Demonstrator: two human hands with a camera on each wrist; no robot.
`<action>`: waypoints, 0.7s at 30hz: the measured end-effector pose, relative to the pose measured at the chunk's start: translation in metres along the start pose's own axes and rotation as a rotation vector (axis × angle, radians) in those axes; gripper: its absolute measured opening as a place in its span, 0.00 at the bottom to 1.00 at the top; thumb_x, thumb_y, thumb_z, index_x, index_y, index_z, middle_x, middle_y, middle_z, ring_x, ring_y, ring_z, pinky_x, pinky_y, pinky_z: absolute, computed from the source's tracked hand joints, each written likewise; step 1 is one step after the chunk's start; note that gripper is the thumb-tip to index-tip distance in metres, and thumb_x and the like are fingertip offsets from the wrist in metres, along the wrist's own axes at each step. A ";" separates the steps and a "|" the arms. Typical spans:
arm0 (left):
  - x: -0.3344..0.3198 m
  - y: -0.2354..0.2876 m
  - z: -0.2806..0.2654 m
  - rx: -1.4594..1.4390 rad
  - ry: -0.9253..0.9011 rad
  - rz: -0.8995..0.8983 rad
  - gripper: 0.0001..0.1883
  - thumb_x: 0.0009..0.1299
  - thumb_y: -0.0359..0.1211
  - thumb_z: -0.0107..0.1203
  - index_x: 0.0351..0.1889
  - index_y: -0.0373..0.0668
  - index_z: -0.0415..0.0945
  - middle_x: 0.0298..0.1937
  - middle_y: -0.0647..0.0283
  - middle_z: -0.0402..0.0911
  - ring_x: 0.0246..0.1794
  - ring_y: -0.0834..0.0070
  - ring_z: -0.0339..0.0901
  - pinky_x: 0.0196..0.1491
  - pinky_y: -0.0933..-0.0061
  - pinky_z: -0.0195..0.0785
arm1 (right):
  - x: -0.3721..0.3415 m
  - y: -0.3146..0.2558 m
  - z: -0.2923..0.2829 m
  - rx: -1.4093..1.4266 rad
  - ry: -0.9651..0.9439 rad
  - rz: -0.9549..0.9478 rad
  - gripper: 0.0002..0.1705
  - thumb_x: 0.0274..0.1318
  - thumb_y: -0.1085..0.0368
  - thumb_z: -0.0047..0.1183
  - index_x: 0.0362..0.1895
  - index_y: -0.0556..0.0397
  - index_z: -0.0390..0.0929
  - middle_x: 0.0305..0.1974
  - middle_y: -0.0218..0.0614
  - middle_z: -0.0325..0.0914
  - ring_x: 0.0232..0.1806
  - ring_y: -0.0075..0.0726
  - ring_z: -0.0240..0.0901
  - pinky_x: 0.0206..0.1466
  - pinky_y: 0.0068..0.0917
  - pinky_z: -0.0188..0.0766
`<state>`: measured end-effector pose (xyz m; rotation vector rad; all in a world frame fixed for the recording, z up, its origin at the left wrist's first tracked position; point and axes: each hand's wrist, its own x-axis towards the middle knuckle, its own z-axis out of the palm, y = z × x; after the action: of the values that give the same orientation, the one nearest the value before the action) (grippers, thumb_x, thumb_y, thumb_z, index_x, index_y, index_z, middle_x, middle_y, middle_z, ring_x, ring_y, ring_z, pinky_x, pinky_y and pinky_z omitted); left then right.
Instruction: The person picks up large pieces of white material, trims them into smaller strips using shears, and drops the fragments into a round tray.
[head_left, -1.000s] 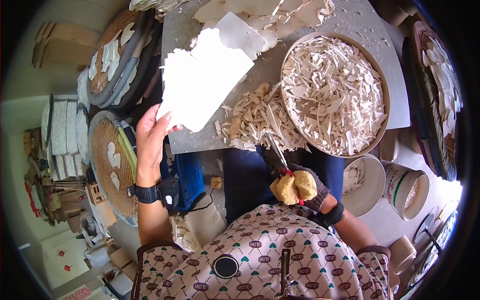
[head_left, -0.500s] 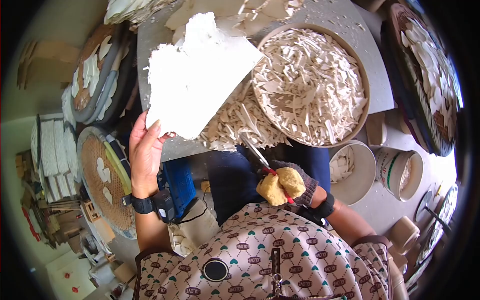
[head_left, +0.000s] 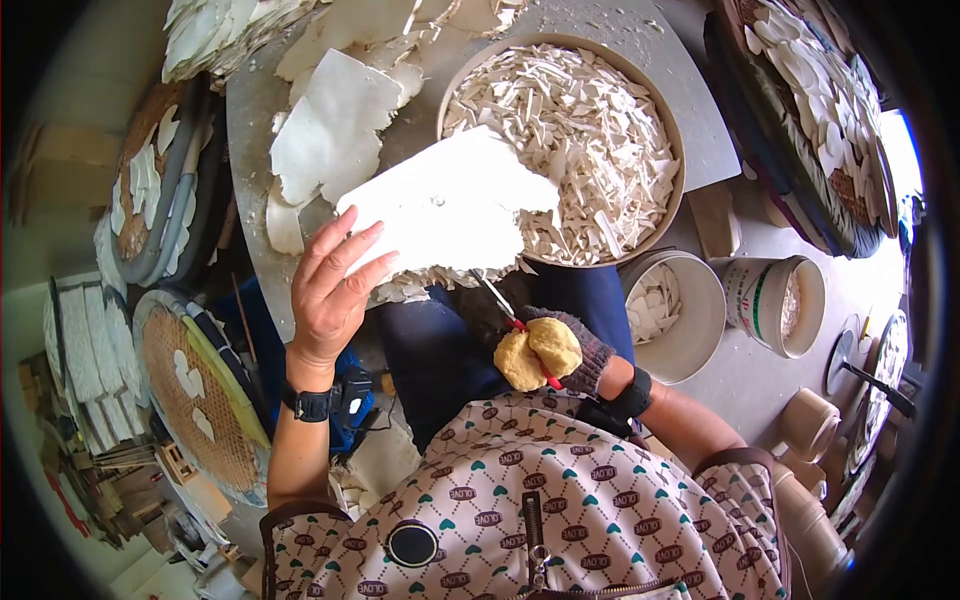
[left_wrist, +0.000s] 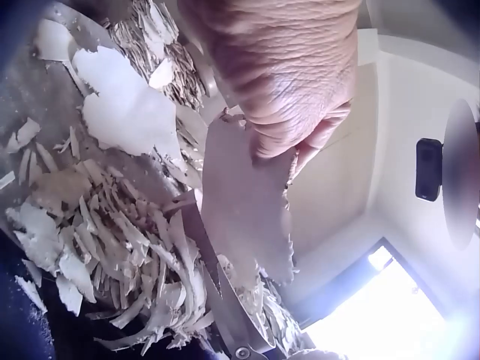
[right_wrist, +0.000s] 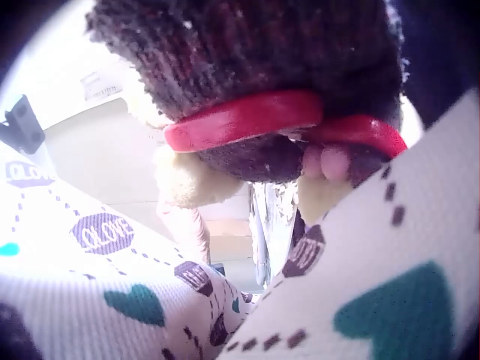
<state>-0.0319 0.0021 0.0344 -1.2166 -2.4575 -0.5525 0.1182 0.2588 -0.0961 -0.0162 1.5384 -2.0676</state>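
White sheet [head_left: 440,200], pinched by spread-fingered left hand [head_left: 335,285], scissors [head_left: 497,298] gripped in right hand [head_left: 585,353]

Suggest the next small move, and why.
I'd probably feed the white sheet, ragged edge first, into the scissors: the left hand holds it near them, the gloved right hand grips them, and thin strips lie alongside.

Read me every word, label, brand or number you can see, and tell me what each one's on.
"QLOVE" (first letter may be O), repeated: on the heart-patterned smock.
Markings on the green-banded white bucket: too small to read.
Faint background marking, right wrist view: too blurred to read.
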 end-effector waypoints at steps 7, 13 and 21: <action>0.004 0.005 -0.002 -0.009 0.010 -0.012 0.13 0.54 0.22 0.58 0.36 0.47 0.80 0.45 0.63 0.78 0.54 0.66 0.71 0.53 0.67 0.68 | -0.005 -0.005 0.001 0.011 0.015 -0.056 0.22 0.41 0.68 0.62 0.44 0.53 0.73 0.39 0.31 0.76 0.43 0.23 0.71 0.49 0.24 0.69; -0.005 0.004 0.000 -0.314 0.206 -0.568 0.09 0.62 0.23 0.52 0.41 0.37 0.75 0.42 0.62 0.79 0.43 0.72 0.76 0.47 0.74 0.69 | 0.001 0.005 0.002 0.473 0.042 0.177 0.20 0.44 0.68 0.61 0.45 0.53 0.73 0.39 0.31 0.76 0.42 0.22 0.71 0.48 0.24 0.69; -0.018 -0.025 -0.002 -1.364 0.446 -1.065 0.12 0.69 0.29 0.47 0.49 0.39 0.69 0.45 0.63 0.76 0.42 0.78 0.74 0.45 0.75 0.68 | 0.003 -0.001 0.003 0.292 0.010 0.092 0.15 0.52 0.69 0.51 0.45 0.56 0.70 0.40 0.34 0.74 0.42 0.28 0.73 0.47 0.27 0.71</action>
<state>-0.0412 -0.0250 0.0226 0.2284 -1.9477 -2.6305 0.1168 0.2551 -0.0952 0.1707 1.2062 -2.1994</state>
